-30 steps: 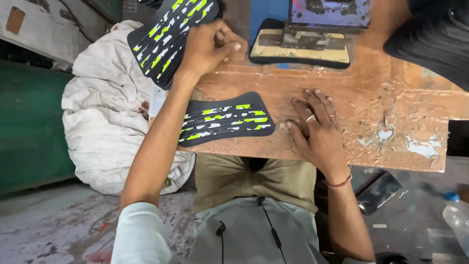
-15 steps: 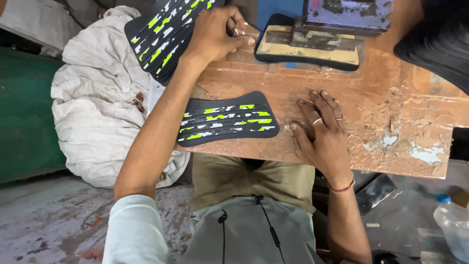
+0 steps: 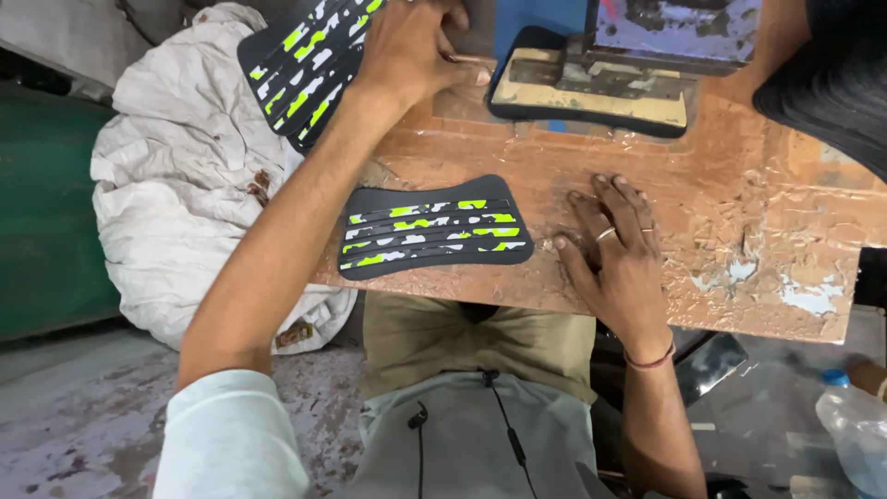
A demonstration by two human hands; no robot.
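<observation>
The left hand (image 3: 407,46) is closed around a black pad (image 3: 300,65) with green and white marks, up at the far left edge of the table (image 3: 739,222). The right hand (image 3: 614,254) lies flat and open on the table, holding nothing. Another pad (image 3: 434,231) like it rests flat just beside that hand.

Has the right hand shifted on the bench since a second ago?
No. The right hand lies flat on the worn wooden bench, just right of the black printed pad, the same as a second ago.
</observation>
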